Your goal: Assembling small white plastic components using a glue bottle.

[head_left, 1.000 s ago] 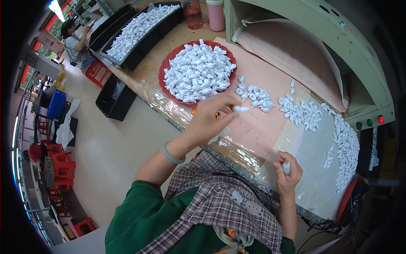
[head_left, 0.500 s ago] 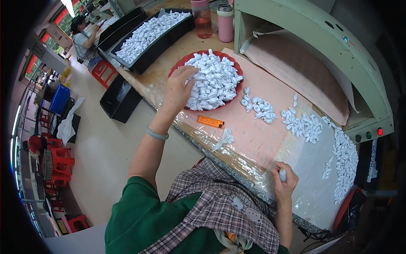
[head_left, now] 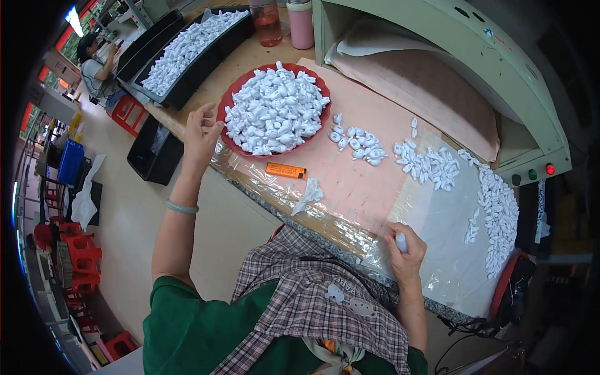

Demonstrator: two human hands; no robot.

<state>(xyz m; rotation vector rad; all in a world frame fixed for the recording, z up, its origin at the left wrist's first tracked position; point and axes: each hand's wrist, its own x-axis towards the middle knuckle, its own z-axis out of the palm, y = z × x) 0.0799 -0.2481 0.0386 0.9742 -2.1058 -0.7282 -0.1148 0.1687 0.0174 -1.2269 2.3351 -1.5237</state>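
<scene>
My left hand hovers by the left rim of a red scalloped bowl, its fingers bent and apart. I see nothing between them. The bowl is heaped with small white plastic-looking pieces. At the front of the worktable, my right hand is closed around a small pale bottle, mostly hidden by the fingers. Ahead of that hand lie a small group of rounded white pieces, a cluster of slim white pieces and a long pile of similar pieces at the right.
An orange box-shaped item and a crumpled white tissue lie before the bowl. A green machine with an arched opening stands behind. At the back left are a black tray of white pieces, a pink bottle and a seated person.
My left hand has moved left, off the heap of white pieces to beside the bowl's rim. My right hand keeps its hold on the bottle. The whole view has shifted slightly.
</scene>
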